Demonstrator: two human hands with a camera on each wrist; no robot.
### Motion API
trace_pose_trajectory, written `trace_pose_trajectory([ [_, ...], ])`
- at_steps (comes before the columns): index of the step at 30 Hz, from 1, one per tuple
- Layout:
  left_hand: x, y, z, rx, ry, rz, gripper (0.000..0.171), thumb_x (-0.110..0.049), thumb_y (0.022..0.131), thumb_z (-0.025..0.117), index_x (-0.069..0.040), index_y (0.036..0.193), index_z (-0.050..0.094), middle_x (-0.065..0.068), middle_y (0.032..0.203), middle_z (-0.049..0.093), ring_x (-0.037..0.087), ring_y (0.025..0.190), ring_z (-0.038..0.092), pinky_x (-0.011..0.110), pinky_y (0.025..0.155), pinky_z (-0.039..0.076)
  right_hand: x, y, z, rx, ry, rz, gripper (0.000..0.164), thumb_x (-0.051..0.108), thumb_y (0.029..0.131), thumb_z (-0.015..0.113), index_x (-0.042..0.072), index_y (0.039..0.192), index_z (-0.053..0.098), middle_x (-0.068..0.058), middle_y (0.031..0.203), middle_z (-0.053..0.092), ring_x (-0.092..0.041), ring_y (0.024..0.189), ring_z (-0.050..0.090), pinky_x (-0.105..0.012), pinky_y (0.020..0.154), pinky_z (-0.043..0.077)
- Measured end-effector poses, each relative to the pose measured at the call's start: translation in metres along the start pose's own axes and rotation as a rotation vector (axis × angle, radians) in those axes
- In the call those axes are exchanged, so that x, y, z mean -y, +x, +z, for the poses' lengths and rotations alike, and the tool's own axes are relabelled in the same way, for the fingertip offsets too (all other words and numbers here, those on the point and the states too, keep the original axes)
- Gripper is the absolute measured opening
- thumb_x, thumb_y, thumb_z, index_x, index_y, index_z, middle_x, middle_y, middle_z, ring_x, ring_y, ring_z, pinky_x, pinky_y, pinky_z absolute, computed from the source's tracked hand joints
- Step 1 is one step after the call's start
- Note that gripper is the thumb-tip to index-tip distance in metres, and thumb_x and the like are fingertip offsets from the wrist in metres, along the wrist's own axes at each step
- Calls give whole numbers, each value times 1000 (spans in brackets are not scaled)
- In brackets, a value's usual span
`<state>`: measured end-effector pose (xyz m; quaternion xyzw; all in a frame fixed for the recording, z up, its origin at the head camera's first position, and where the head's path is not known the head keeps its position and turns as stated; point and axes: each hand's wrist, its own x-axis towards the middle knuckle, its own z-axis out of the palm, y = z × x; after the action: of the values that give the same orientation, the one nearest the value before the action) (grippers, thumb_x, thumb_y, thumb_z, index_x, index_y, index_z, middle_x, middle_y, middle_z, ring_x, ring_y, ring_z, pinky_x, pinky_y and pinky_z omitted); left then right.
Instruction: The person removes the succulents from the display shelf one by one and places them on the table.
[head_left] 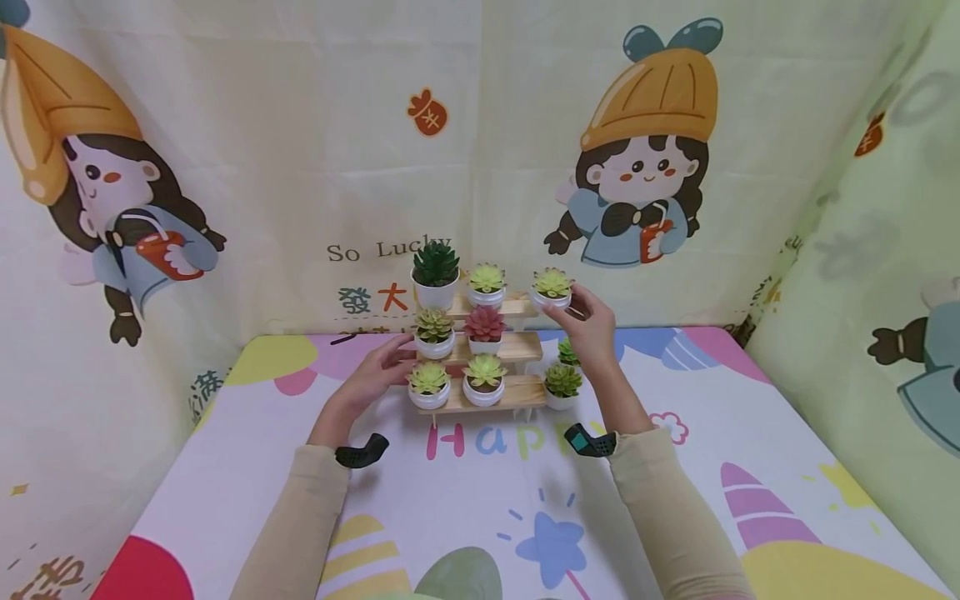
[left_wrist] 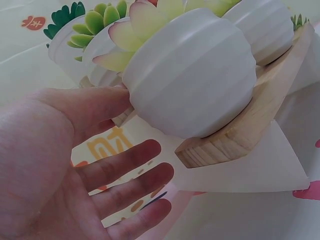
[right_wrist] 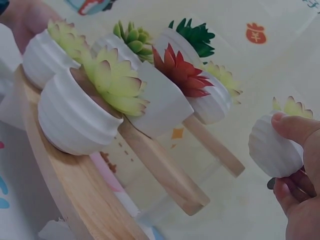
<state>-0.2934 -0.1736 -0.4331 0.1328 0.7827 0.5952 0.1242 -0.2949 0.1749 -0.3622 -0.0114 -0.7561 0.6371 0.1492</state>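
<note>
My right hand (head_left: 592, 329) pinches the white ribbed pot of a yellow-green succulent (head_left: 552, 287) between thumb and fingers, by the right end of the top tier. In the right wrist view this pot (right_wrist: 276, 145) appears off to the side of the wooden boards. A three-tier wooden stand (head_left: 525, 390) bears several potted succulents, among them a red one (head_left: 485, 323) and a dark green one (head_left: 436, 265). Beside the stand's left end is my left hand (head_left: 371, 375). Its fingers extend loosely, and the thumb tip overlaps the front pot (left_wrist: 190, 75) in the left wrist view.
Two more green potted plants, one in front (head_left: 562, 382) and one behind (head_left: 567, 352), stand on the table right of the stand. A printed cloth (head_left: 465, 508) covers the table. Patterned fabric (head_left: 495, 167) hangs close behind the stand.
</note>
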Motion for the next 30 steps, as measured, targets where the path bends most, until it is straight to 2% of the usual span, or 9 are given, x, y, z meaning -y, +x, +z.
trace_pose_trajectory([
  [5,0,-1,1,3,-2,6,63,-27,98,57,-22,153,28,17,147,44,33,132,48,40,99,52,-1,-2,-3,-5,3,-2,70,31,82,77,15,143,47,-10,133,58,-20,122,57,-32,100,51],
  [22,-2,-1,2,0,-6,-8,62,-28,98,57,-25,153,28,15,149,43,33,134,46,43,101,50,-3,-8,-11,-13,12,49,70,26,84,76,15,145,44,-11,138,55,-22,125,55,-34,104,48],
  [30,-3,-1,2,-6,-4,-10,62,-28,97,57,-25,153,28,15,148,45,32,132,48,41,101,51,-3,-11,-14,-21,-3,44,71,30,83,76,16,145,45,-10,138,55,-21,126,55,-33,104,48],
])
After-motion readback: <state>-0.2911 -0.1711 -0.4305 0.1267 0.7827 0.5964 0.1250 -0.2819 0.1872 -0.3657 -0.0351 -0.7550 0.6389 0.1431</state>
